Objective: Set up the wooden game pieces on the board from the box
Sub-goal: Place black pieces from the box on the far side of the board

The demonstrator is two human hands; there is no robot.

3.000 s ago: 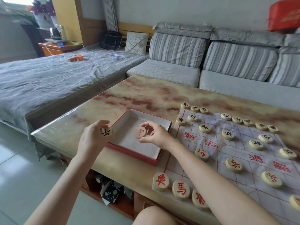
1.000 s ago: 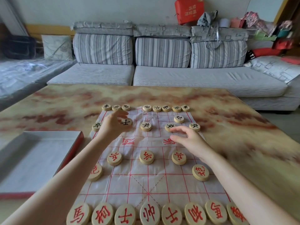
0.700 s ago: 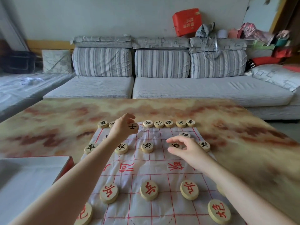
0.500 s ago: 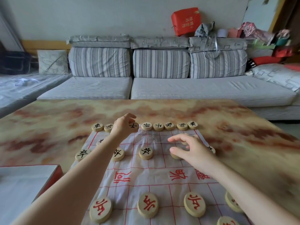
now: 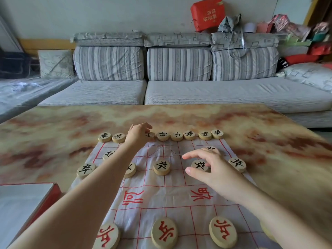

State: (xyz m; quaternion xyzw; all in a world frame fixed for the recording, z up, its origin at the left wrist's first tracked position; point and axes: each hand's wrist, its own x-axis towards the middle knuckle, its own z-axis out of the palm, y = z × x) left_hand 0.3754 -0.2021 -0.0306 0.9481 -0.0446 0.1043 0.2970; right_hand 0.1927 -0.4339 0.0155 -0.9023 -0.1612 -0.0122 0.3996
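Observation:
A white cloth board with a red grid lies on the marbled table. Black-lettered wooden pieces line its far edge, and a row of black pawns stands nearer. My left hand reaches to the far row and pinches a black piece that sits in the gap of that row. Over another black pawn my right hand hovers with its fingers spread and relaxed, holding nothing. Red-lettered pieces stand at the near edge.
The red-edged box with a white inside sits at the lower left of the table. A striped grey sofa runs behind the table, with red packages and bags piled on its back at the right.
My hands left the box and my view turned to the board. My left hand carried the black piece to the far row and lowered it there. My right hand moved forward over the pawn row.

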